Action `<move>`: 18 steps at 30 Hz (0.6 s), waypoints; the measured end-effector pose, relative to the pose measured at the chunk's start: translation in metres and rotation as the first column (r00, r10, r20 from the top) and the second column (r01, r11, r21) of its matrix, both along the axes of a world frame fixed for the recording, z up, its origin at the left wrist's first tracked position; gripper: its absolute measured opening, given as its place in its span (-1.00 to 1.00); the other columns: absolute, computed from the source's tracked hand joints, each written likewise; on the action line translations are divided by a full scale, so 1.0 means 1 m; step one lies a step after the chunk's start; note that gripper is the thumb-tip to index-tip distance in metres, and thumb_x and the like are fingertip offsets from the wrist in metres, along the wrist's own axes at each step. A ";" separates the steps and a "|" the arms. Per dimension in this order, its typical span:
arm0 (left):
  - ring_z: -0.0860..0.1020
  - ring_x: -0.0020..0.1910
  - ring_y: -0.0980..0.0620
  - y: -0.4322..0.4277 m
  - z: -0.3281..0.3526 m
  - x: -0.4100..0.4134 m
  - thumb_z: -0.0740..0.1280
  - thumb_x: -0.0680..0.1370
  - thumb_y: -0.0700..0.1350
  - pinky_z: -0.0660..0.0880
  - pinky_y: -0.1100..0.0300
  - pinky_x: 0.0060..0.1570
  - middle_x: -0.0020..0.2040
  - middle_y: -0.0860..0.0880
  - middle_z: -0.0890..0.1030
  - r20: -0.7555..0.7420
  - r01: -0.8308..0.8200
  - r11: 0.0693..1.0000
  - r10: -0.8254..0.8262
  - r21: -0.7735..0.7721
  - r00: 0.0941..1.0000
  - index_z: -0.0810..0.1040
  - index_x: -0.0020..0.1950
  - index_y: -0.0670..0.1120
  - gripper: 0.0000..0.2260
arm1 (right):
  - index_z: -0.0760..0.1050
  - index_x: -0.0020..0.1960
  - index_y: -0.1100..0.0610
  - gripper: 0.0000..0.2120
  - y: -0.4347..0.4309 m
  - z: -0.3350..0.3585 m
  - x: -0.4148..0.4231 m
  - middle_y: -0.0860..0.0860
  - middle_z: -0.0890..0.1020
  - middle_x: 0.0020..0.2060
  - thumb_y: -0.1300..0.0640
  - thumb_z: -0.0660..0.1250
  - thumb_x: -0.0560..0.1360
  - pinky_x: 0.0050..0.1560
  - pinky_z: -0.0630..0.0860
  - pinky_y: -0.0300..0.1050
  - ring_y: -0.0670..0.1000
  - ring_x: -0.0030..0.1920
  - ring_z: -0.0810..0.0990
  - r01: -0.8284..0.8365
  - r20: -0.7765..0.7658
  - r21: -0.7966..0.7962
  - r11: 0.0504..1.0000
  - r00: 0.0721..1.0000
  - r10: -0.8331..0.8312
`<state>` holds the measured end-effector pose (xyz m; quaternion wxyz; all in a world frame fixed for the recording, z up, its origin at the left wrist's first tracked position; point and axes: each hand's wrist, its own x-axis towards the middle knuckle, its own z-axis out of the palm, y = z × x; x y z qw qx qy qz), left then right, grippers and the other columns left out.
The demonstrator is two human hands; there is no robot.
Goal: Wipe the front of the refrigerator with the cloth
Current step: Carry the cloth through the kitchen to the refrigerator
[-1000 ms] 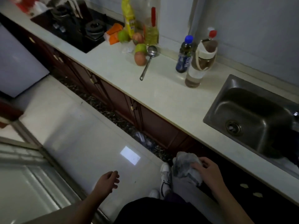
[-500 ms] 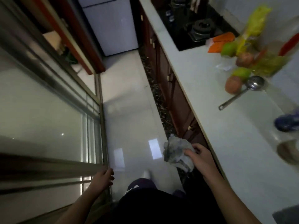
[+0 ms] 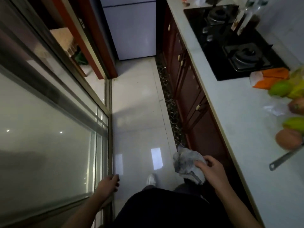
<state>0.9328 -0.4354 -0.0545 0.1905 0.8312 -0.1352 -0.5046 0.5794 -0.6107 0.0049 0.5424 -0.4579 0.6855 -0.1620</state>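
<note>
Black gas stove (image 3: 233, 41) set into the white table (image 3: 243, 122) on the right, fruit (image 3: 287, 140) piled near its edge next to a metal ladle (image 3: 286, 157). Dark red cabinets (image 3: 195, 102) underneath, glossy tile floor (image 3: 139, 116), sliding glass door (image 3: 49, 129) on the left.

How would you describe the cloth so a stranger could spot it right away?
Follow the white countertop toward the viewer, then look just left of its dark wooden cabinets, above the pale floor. The right hand grips a crumpled grey cloth, the only soft, rumpled thing there.
</note>
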 end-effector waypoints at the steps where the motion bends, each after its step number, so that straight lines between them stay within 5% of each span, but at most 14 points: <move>1: 0.54 -0.29 -0.09 -0.022 0.006 0.009 0.19 0.70 -0.10 0.40 0.18 -0.35 -0.18 -0.19 0.63 0.003 0.037 0.999 -0.037 -0.034 0.999 0.60 -0.02 -0.26 -0.71 | 0.65 -0.03 0.09 -0.89 -0.010 0.000 0.006 0.08 0.73 -0.12 0.13 0.51 0.46 -0.14 0.56 -0.07 0.07 -0.09 0.70 0.016 -0.008 0.000 1.000 1.000 -0.016; 8: 0.54 -0.28 -0.10 -0.151 0.026 0.062 0.18 0.70 -0.14 0.40 0.19 -0.36 -0.14 -0.21 0.61 -0.008 0.050 0.986 -0.052 -0.162 0.999 0.60 0.05 -0.32 -0.71 | 0.65 -0.01 0.08 -0.88 -0.100 -0.012 0.045 0.07 0.72 -0.10 0.14 0.52 0.46 -0.12 0.59 -0.04 0.07 -0.09 0.70 0.023 -0.048 0.017 1.000 0.999 -0.022; 18: 0.51 -0.30 -0.10 -0.213 0.017 0.142 0.20 0.68 -0.14 0.34 0.20 -0.36 -0.21 -0.20 0.60 0.031 -0.259 0.966 0.259 0.001 0.965 0.59 -0.09 -0.24 -0.73 | 0.63 -0.11 0.07 -0.89 -0.297 -0.026 0.187 0.11 0.71 -0.14 0.09 0.54 0.43 -0.06 0.58 0.02 0.14 -0.06 0.68 -0.265 -0.009 0.010 0.964 0.964 0.265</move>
